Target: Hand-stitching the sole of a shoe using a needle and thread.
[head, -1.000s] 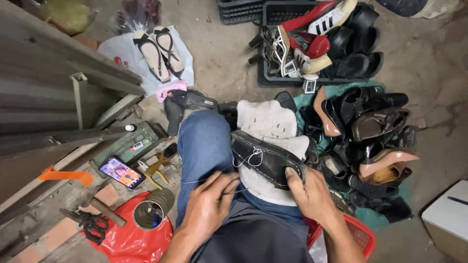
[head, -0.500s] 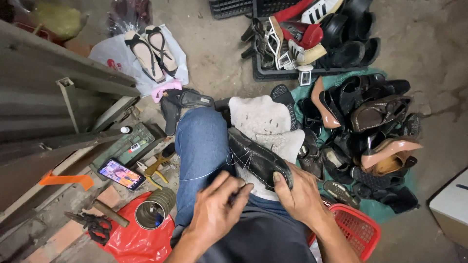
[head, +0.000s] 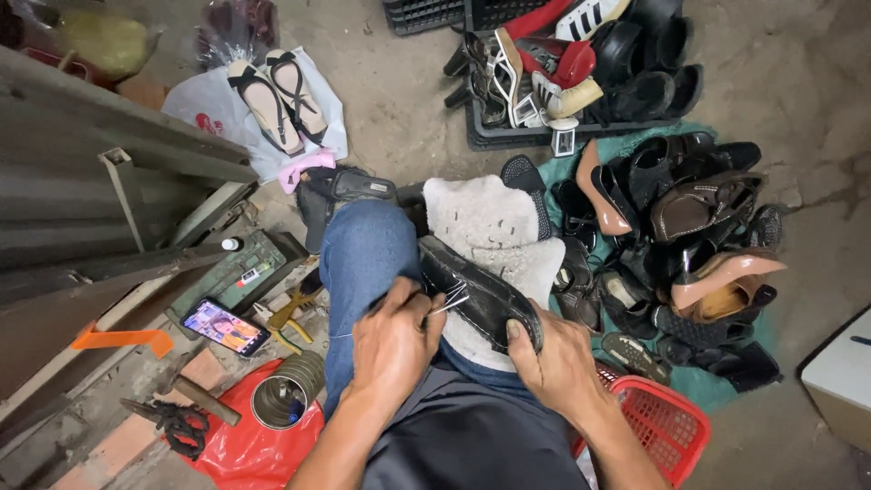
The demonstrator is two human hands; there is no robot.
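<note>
Black leather shoe [head: 476, 295] looks light, with a stiff sole and soft upper. Right hand [head: 558, 367] clamps its heel end; beyond that grip, left hand [head: 395, 345] pinches the thread [head: 445, 304].

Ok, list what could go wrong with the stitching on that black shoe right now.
1. The left hand works a thin metal tool at the black shoe, close to its own fingers; a slip could prick them.
2. The shoe rests on a pale cloth over the knee, gripped by the right hand at one end only; it may twist.
3. The thread trails loose over the jeans and could snag.
</note>
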